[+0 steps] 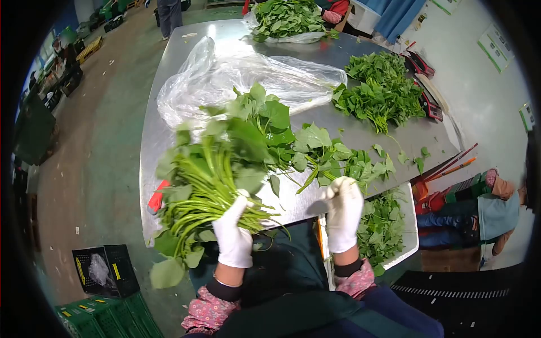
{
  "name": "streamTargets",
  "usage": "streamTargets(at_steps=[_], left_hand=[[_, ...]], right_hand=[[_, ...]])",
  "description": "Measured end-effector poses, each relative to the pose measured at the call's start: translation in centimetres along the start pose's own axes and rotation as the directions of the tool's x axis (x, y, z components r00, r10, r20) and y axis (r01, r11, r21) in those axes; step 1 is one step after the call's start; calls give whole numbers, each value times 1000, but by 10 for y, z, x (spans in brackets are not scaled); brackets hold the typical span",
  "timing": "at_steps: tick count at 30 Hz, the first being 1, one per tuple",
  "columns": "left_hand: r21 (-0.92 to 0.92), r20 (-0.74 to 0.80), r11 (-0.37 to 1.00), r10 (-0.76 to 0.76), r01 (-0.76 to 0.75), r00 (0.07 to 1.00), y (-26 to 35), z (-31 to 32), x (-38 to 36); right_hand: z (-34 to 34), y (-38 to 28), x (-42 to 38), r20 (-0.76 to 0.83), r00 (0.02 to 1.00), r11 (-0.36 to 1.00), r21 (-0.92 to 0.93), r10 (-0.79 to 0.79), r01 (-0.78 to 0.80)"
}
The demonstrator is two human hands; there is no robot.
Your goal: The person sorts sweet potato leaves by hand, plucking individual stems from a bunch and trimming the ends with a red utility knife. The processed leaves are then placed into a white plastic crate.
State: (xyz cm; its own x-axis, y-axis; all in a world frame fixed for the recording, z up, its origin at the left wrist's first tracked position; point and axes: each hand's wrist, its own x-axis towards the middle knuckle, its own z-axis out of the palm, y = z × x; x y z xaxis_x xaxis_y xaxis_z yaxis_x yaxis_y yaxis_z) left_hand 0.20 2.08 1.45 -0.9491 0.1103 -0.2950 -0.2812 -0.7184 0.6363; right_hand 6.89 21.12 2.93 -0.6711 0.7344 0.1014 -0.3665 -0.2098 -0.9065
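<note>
My left hand (234, 236), in a white glove, is closed around the stems of a large bunch of leafy greens (208, 191). The bunch hangs over the table's near left edge, its leaves partly blurred. My right hand (344, 214), gloved too, has its fingers curled together just over the table's near edge; whatever they hold, if anything, is hidden. Loose leafy sprigs (321, 149) lie on the metal table (304, 203) beyond my right hand. A red-handled tool (158, 197) lies at the left edge, partly behind the bunch.
A clear plastic bag (248, 73) lies across the table. Piles of greens sit at the right (386, 90) and far end (287, 19). A white bin (408, 225) with greens stands below right. Crates (107, 273) are on the floor at left. Another person (484, 217) is at right.
</note>
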Motion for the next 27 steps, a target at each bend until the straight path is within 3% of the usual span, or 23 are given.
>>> streamTargets(at_steps=[2,4,5,6,7,8,10,11,13,16,17,18,20,21,22,23,24,27], left_hand=[[54,66,998,33,-36,997,9,0,1],[118,104,993,-13,0,994,9,4,-5],[142,114,990,-43,26,993,7,8,-11],[161,122,986,-67,47,990,5,12,-16],[168,175,985,-63,34,982,5,14,-16],[198,123,979,-72,46,990,-3,11,-20],[194,97,980,-62,42,993,-2,9,-22],[171,110,985,-29,10,993,1,9,-19],[150,93,986,57,-71,994,6,6,-13],[69,-5,992,110,-110,994,22,-4,7],[55,51,986,156,-159,986,21,-16,17],[16,80,992,122,-124,989,25,-19,18],[40,68,997,65,-68,996,25,-18,14],[38,31,998,54,-55,998,20,-15,12],[65,8,997,42,-42,999,15,-13,10],[79,50,996,28,-32,998,13,-11,7],[93,96,995,13,-22,995,11,-9,5],[105,179,994,-39,20,983,5,-9,0]], right_hand=[[-9,-8,6,92,978,965,-202,188,-166],[6,-16,-2,168,900,832,-478,402,-282],[10,-10,-6,290,823,803,-518,488,-294],[22,-10,-11,464,795,826,-557,391,-81],[21,-6,-12,381,786,831,-479,486,-282],[28,8,-20,501,708,861,-386,498,-332],[31,20,-22,432,727,825,-454,533,-335],[31,23,-24,445,759,796,-585,475,-156],[28,27,-27,496,791,609,-766,357,206],[0,19,-25,690,589,702,-659,420,271],[-13,21,-24,652,600,613,-725,463,315],[-23,23,-20,534,673,503,-821,512,270],[-32,28,-12,470,832,457,-834,294,309],[-22,21,-9,412,873,508,-827,260,240],[-20,32,-5,434,883,690,-695,177,203],[-16,27,-9,358,861,794,-602,361,-83],[6,9,-12,312,784,806,-464,537,-367],[32,1,-16,466,691,807,-505,553,-306]])
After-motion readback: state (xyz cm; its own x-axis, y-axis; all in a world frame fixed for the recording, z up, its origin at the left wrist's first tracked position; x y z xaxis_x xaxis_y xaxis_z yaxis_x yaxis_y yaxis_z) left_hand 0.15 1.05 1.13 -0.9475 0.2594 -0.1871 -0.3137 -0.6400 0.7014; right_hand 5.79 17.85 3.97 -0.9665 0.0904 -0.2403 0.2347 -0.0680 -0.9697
